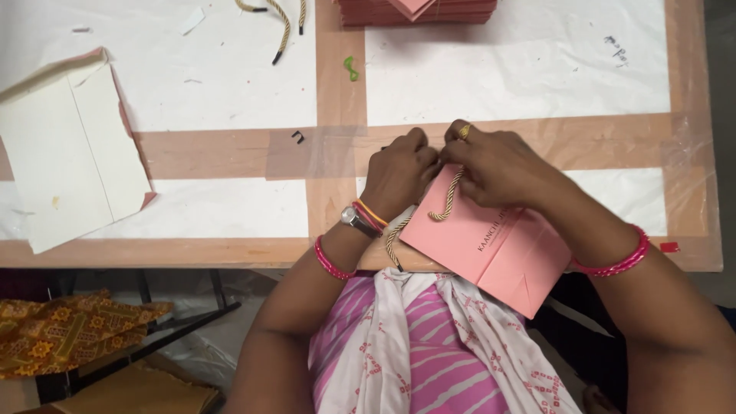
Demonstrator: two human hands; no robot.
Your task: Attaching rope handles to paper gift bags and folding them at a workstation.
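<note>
Both hands meet at the far edge of a pink paper bag [491,241], which lies flat and tilted across the near edge of the table [337,100], its lower corner hanging over the person's lap. The left hand [399,172] is curled, its fingertips pinching at the bag's top edge, and the right hand [494,165] (a gold ring shows on one finger) is bunched just beside it, touching it, gripping the same spot where a twisted cream cord [446,201] enters the bag. The cord loops down over the pink face, and a second length of it trails off the bag's left edge below the left wrist, which carries a watch and pink bangles. Further off, at the far edge of the table, sits a stack of pink bags [418,11], with a loose cord [280,27] to its left. A flattened cream bag [73,149] lies well apart at the left. A small green scrap [351,69] rests on the table's brown strip.
</note>
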